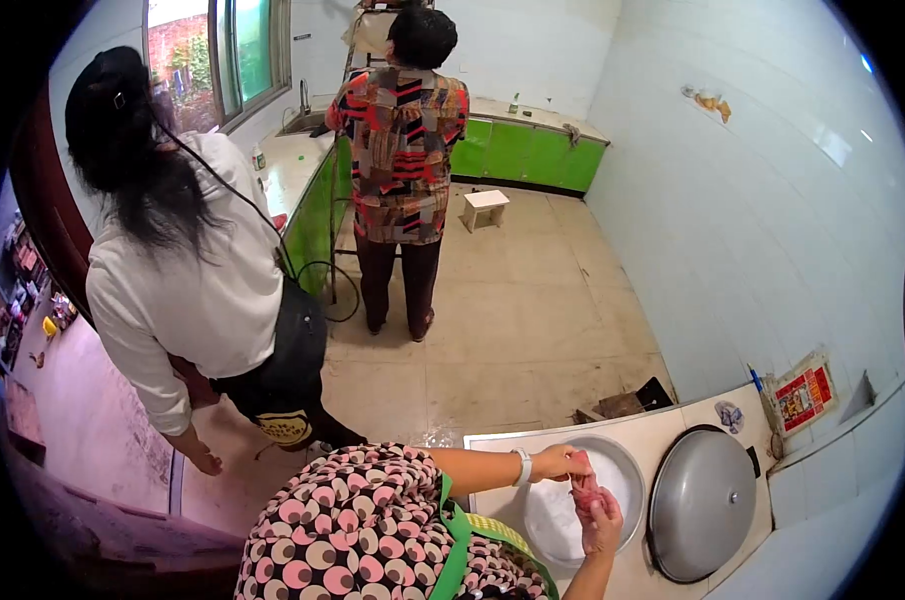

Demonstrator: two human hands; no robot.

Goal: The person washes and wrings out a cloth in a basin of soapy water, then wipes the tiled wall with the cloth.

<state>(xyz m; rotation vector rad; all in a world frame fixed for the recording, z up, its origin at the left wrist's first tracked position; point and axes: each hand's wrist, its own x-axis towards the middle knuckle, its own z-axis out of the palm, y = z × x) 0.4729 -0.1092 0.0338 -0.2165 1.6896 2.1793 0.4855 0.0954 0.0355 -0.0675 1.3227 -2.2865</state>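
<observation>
Above a pale round basin [628,480], my left hand [555,464], with a white watch on its wrist, pinches a small pink cloth [582,474]. My right hand [601,512] grips the lower part of the same cloth, and both hands are close together. The basin stands on the tiled counter [493,510] and holds something whitish that may be sudsy water. To its right, a large grey domed lid [708,500] with a small knob lies on the counter.
A person in a white top [188,270] stands at left; another in a patterned shirt [401,150] faces the far counter. A white stool [486,206] stands on the floor. A crumpled grey wad [730,416] lies by the wall. Beyond the counter is a dark dustpan-like object [633,402].
</observation>
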